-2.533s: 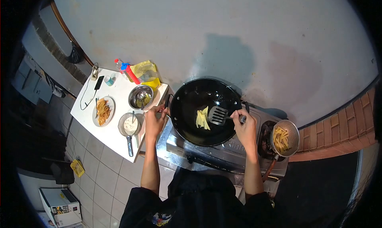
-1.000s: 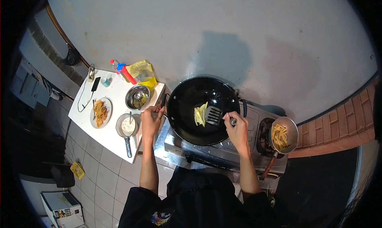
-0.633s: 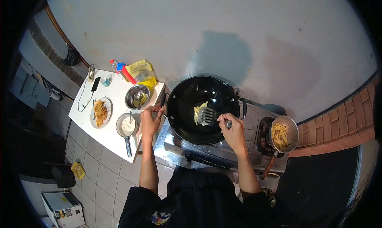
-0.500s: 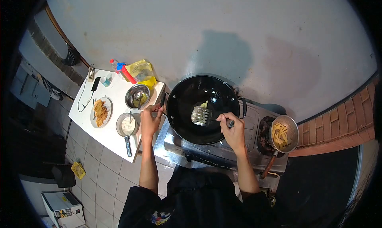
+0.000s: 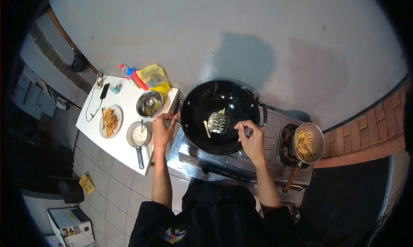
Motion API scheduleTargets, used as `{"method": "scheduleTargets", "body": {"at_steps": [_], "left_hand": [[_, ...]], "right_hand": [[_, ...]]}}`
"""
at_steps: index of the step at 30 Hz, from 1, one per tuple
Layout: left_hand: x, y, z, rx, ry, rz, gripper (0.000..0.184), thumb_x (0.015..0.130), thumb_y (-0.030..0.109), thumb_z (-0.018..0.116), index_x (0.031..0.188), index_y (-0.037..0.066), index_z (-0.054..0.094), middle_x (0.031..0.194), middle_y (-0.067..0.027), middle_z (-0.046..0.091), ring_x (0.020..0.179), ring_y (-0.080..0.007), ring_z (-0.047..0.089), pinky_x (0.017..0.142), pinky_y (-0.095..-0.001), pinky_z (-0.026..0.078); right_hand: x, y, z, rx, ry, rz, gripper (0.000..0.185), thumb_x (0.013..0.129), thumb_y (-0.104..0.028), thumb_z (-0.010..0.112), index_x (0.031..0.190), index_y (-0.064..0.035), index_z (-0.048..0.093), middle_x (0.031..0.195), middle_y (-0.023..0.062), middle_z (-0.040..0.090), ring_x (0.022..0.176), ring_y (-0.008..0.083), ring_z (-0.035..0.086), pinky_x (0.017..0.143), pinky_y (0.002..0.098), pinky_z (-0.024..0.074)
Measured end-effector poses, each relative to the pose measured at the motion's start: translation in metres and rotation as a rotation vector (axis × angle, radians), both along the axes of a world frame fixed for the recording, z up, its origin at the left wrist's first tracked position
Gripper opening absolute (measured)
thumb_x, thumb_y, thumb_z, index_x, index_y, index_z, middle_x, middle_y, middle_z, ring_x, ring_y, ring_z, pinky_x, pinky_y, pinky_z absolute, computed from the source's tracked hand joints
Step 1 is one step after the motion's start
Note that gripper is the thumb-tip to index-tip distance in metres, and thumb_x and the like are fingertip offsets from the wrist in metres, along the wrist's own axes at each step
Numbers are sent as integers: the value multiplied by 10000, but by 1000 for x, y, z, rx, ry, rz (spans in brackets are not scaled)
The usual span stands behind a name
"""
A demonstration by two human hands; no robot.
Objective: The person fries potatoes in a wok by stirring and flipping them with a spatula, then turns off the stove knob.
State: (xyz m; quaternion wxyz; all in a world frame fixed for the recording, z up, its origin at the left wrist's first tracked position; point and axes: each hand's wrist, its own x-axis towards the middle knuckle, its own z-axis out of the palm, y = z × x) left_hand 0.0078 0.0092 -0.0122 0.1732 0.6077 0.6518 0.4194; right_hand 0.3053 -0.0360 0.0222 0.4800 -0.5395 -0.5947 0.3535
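Note:
A large black wok (image 5: 202,139) stands on the steel stove. My left hand (image 5: 162,128) is closed at its left loop handle. In my right hand (image 5: 251,137) is the grip of a slotted spatula (image 5: 218,123), whose metal head is down inside the wok. A pale strip of food (image 5: 207,129) lies just left of the spatula head, and another pale green piece (image 5: 222,111) shows at its upper edge. The wok's inner surface is dark and shiny.
At right, a saucepan (image 5: 322,139) with fries sits on the other burner, its wooden handle pointing toward me. The white table (image 5: 120,150) at left holds a steel bowl (image 5: 149,94), a small pan of white batter (image 5: 139,136) and a plate of fried food (image 5: 118,110).
The spatula head has shifted slightly to the right, and a pale strip now shows separately at its left. Both hands keep their grips.

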Motion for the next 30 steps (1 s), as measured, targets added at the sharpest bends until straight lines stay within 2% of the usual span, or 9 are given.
{"method": "scheduleTargets", "body": {"at_steps": [1, 3, 5, 9, 11, 30], "left_hand": [[-1, 0, -1, 4, -1, -3, 259, 821, 120, 734, 1025, -38, 707, 810, -215, 689, 743, -249, 689, 708, -335, 511], [-1, 0, -1, 8, -2, -8, 259, 821, 119, 734, 1024, -40, 707, 809, -216, 688, 741, -249, 688, 708, -334, 511], [0, -1, 1, -6, 40, -12, 247, 862, 131, 697, 1048, -31, 704, 862, -181, 715, 782, -209, 702, 693, -328, 505], [3, -2, 6, -30, 52, -4, 257, 862, 136, 700, 1052, -38, 701, 862, -178, 716, 775, -207, 698, 693, -331, 505], [2, -1, 1, 30, -11, 4, 246, 820, 110, 738, 1000, -55, 706, 814, -215, 689, 729, -238, 680, 706, -329, 507], [1, -1, 2, 31, -6, 7, 243, 820, 112, 736, 1004, -45, 708, 817, -221, 686, 739, -251, 678, 715, -337, 504]], "right_hand": [[0, 1, -3, -1, 1, -2, 73, 874, -38, 640, 850, 20, 603, 726, 131, 621, 590, 238, 616, 547, 318, 455], [1, 3, -9, 174, -86, -28, 77, 880, -47, 641, 856, 16, 604, 715, 133, 616, 580, 229, 612, 539, 321, 452], [1, 2, -9, 158, -88, -20, 78, 879, -49, 644, 857, 15, 603, 716, 137, 616, 580, 226, 611, 537, 320, 450], [-5, 2, -11, 133, -60, 15, 74, 871, -44, 652, 856, 9, 602, 720, 145, 612, 583, 228, 610, 537, 315, 447], [-7, 5, -12, 138, -62, 22, 74, 867, -38, 654, 854, 12, 601, 721, 144, 613, 585, 228, 612, 542, 313, 447], [-13, 15, -16, 288, -52, -83, 65, 873, -26, 639, 870, 30, 605, 746, 149, 628, 611, 254, 636, 550, 331, 462]]}}
